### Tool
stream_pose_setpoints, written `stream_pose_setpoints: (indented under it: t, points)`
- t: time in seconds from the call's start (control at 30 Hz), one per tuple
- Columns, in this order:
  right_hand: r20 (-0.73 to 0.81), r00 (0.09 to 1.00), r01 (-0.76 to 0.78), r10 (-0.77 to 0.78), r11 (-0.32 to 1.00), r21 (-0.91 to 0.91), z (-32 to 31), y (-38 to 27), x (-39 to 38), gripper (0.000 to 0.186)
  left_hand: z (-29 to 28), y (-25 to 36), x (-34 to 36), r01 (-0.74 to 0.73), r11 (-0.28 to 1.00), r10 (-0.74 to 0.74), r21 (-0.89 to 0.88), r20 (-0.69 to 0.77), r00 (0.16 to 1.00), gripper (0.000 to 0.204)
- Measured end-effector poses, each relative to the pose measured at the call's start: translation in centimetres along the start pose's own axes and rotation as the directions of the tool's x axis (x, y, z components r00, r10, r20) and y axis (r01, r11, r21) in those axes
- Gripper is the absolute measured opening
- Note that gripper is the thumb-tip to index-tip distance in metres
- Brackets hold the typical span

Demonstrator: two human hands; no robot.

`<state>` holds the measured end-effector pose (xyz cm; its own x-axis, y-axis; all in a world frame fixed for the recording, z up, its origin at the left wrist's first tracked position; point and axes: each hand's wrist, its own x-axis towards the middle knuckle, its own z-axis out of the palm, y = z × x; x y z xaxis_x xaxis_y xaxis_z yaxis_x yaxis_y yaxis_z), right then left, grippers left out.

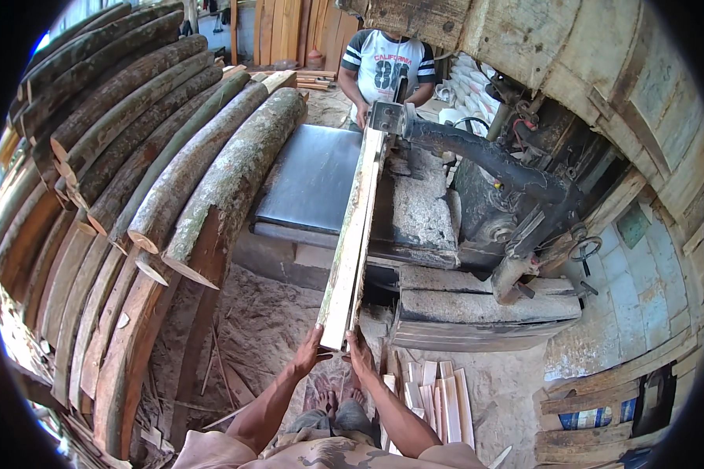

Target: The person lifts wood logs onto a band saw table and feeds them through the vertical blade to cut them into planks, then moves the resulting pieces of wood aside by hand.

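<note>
A long, narrow wooden plank [344, 270] with strips of bark runs away from me across the metal saw table [309, 180]. At its near end, my left hand [308, 350] grips the left side. My right hand [360, 353] is closed on the right side of the same end. A dark line runs lengthwise along the plank's right part. Its far end reaches the metal guide block [388, 117] of the saw machine; the blade there is hard to make out.
Bark-covered logs [238, 168] are stacked high on the left. Opposite me, a person [389, 70] stands behind the machine. A curved dark machine arm [485, 152] and a handwheel [585, 249] are at right. Cut wood strips [450, 402] lie by my right leg. Sawdust covers the ground [274, 301].
</note>
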<state>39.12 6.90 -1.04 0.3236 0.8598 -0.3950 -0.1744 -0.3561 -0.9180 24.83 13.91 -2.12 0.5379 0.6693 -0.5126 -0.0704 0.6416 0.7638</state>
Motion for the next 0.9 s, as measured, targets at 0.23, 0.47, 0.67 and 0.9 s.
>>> stream_pose_setpoints:
  t: [0.23, 0.47, 0.67, 0.9]
  points:
    - [-0.004, 1.0, 0.022, -0.022, 0.993, -0.113, 1.2, 5.4, -10.0, 0.076, -0.9, -5.6, -10.0, -0.001, 1.0, 0.0, 0.024, 0.024, 1.0, 0.064]
    - [-0.07, 0.973, 0.197, -0.222, 0.947, -0.255, 3.2, 9.7, -20.0, 0.078, -2.1, -10.6, -20.0, -0.023, 1.0, 0.023, 0.015, 0.016, 1.0, 0.059]
    - [-0.046, 0.977, 0.199, -0.207, 0.971, -0.129, 5.3, 13.7, -29.4, 0.079, -3.3, -16.5, -28.7, -0.01, 1.0, 0.009, 0.013, 0.042, 0.999, 0.057]
    - [0.088, 0.992, 0.105, -0.095, 0.988, -0.117, 4.0, 18.8, -42.5, 0.058, -3.7, -25.4, -37.9, 0.055, 0.998, -0.058, -0.031, -0.086, 0.995, 0.061]
